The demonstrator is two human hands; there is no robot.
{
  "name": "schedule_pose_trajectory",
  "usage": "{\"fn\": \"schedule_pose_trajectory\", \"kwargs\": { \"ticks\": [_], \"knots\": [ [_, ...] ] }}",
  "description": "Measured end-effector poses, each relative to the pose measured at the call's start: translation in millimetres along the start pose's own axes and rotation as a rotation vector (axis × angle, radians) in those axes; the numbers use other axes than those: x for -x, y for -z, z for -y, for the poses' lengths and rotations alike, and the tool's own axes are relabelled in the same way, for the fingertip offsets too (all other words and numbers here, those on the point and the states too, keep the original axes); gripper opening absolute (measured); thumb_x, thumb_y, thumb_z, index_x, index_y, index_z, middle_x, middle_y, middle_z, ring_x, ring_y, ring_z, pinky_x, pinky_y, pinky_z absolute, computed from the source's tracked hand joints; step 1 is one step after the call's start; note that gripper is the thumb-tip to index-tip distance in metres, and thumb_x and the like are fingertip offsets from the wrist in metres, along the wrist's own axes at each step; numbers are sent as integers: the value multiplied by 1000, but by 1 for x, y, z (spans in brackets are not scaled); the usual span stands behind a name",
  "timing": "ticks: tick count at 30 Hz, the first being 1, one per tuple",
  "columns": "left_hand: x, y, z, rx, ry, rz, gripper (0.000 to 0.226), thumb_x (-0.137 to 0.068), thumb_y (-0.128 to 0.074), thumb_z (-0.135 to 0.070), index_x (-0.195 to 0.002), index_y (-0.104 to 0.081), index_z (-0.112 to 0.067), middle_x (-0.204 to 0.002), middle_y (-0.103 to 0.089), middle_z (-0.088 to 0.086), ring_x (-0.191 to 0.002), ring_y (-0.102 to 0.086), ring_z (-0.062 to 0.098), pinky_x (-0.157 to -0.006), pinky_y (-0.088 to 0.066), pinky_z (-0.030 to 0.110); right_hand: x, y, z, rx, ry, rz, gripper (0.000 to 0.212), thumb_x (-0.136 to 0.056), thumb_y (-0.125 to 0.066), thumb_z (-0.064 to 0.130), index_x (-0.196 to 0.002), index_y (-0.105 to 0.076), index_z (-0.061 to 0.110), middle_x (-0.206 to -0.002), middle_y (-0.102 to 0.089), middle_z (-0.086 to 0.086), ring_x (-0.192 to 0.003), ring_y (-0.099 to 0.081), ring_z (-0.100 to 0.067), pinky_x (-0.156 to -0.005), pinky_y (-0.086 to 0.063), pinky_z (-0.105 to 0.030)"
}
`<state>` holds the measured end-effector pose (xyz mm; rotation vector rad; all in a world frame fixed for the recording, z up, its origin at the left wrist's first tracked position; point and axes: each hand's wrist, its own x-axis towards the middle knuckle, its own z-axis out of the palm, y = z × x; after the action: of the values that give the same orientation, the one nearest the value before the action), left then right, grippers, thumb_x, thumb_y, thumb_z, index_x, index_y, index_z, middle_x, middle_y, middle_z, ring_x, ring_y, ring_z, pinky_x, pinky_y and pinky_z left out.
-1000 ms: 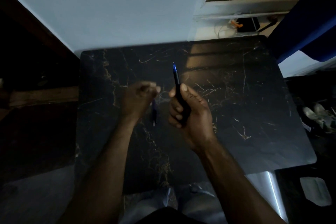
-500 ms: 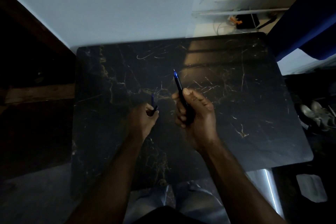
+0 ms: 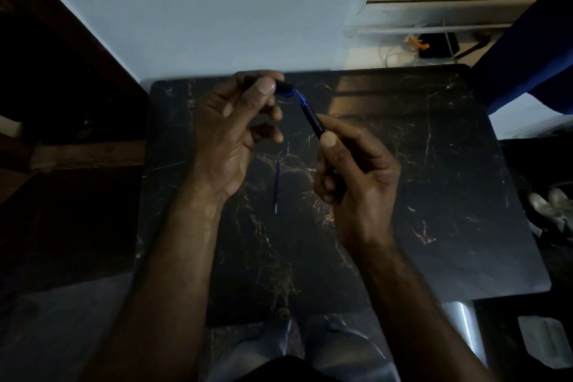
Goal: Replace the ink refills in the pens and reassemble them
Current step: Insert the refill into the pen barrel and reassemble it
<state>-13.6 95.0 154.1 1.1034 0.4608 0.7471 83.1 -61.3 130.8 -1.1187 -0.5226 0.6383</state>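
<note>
My right hand (image 3: pixel 356 177) grips a black pen barrel (image 3: pixel 313 118) whose blue end points up and to the left. My left hand (image 3: pixel 229 133) is raised over the far side of the table and pinches a short dark pen piece with a blue tip (image 3: pixel 283 88) between thumb and fingers. The two blue ends almost meet near the table's far edge. A thin blue ink refill (image 3: pixel 277 187) lies loose on the black marble table (image 3: pixel 434 195), between my two wrists.
A pale wall runs along the table's far edge. Blue fabric (image 3: pixel 533 56) hangs at the right. Cables and a dark box (image 3: pixel 437 45) lie on the floor beyond the table. Shoes (image 3: pixel 555 208) sit on the floor at the right.
Both hands have lifted toward the far edge. My left hand, low by the table before, now holds the dark piece up to the barrel's blue end. The refill now lies uncovered on the table.
</note>
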Motion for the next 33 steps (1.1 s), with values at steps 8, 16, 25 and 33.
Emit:
{"fn": "schedule_pose_trajectory", "kwargs": {
  "ticks": [8,16,25,33],
  "knots": [
    [-1,-9,-9,-59,-32,42,19,-110,-58,-14,-110,-77,-15,-92,-75,-1,-83,-76,13,-61,-63,25,1,3,5,0,34,9,23,-103,-68,14,-124,-78,15,-71,-56,0,-49,-45,-11,-49,-39,-24],
    [2,-4,-10,-248,-18,145,24,-116,-47,-13,-130,-66,-5,-100,-76,7,-73,-70,14,-66,-59,28,1,4,9,0,45,-11,20,-102,-68,14,-118,-78,19,-71,-53,-3,-49,-43,-13,-49,-38,-24],
    [8,-5,-11,-377,-23,178,34,-116,-45,-15,-132,-73,-3,-76,-38,2,-61,-42,11,-56,-46,30,2,3,14,134,101,-16,15,-102,-69,10,-114,-76,15,-71,-55,-6,-50,-46,-11,-48,-41,-23],
    [7,-4,-13,-269,-49,82,23,-111,-55,-21,-102,-75,-15,-72,-56,-14,-56,-47,6,-46,-43,23,5,6,15,169,152,-18,17,-103,-70,7,-113,-78,18,-72,-57,-6,-51,-47,-12,-50,-41,-25]
  ]
}}
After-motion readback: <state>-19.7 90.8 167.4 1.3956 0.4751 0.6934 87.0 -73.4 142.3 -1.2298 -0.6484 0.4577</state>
